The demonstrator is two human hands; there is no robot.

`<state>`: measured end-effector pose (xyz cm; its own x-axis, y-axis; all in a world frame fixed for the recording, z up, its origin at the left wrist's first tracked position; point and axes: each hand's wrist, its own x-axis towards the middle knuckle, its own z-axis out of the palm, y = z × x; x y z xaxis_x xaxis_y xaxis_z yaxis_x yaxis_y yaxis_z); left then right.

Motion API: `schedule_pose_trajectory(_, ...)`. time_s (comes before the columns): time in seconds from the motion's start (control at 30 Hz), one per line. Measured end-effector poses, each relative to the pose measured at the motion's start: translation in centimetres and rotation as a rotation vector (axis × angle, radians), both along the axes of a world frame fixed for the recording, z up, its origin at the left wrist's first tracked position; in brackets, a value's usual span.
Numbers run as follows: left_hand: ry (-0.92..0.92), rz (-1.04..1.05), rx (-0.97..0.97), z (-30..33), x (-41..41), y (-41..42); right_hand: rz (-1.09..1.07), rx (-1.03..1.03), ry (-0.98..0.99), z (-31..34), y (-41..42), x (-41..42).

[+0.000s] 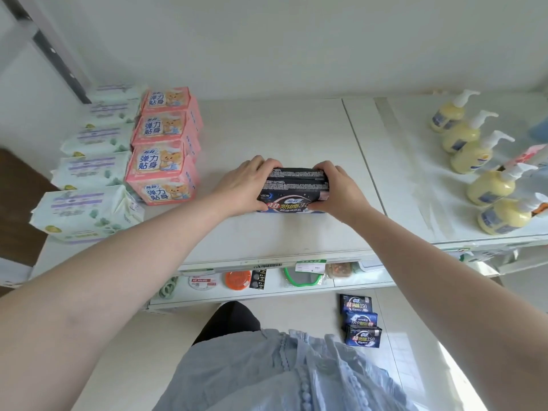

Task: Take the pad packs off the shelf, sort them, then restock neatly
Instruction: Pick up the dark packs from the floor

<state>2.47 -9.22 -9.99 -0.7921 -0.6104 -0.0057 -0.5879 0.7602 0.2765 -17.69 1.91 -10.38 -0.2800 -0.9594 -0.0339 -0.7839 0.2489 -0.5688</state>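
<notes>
Two dark blue pad packs stand together on the white shelf, near its middle. My left hand grips their left end and my right hand grips their right end. Three more dark blue packs lie on the floor below. Several pink pad packs sit in a row on the shelf's left part. To their left is a row of several white and green packs.
Several yellow pump bottles stand in a row on the neighbouring shelf to the right. A lower shelf holds small goods such as an orange lid and a green ring. Bare shelf surface lies around the dark packs.
</notes>
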Motion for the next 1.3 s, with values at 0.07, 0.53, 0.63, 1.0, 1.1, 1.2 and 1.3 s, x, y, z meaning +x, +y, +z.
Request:
schedule_pose_trajectory(0.07,0.017,-0.001,-0.013,0.3,0.1,0.0,-0.017,-0.024,-0.001,-0.1,-0.2,0.1)
schedule_pose_trajectory(0.53,-0.051,0.043,-0.155,5.2,3.5,-10.9,0.045,-0.068,-0.032,3.5,-13.4,2.9)
schedule_pose_trajectory(0.63,-0.065,0.08,-0.146,5.1,4.8,-13.3,0.091,-0.069,-0.005,3.5,-16.6,4.4)
schedule_pose_trajectory(1.0,-0.432,0.207,-0.154,1.8,5.3,-14.3,0.036,-0.051,-0.089,-0.5,-19.4,7.3)
schedule_pose_trajectory(1.1,-0.452,0.215,-0.146,2.0,5.2,-14.6,0.028,-0.028,-0.104,-0.8,-19.4,7.4)
schedule_pose_trajectory(1.2,-0.434,0.189,-0.14,2.4,5.1,-14.6,0.019,-0.027,-0.095,-0.4,-19.0,7.5)
schedule_pose_trajectory(1.3,-0.395,0.154,-0.139,2.9,4.7,-14.1,-0.003,-0.022,-0.093,0.4,-18.6,7.1)
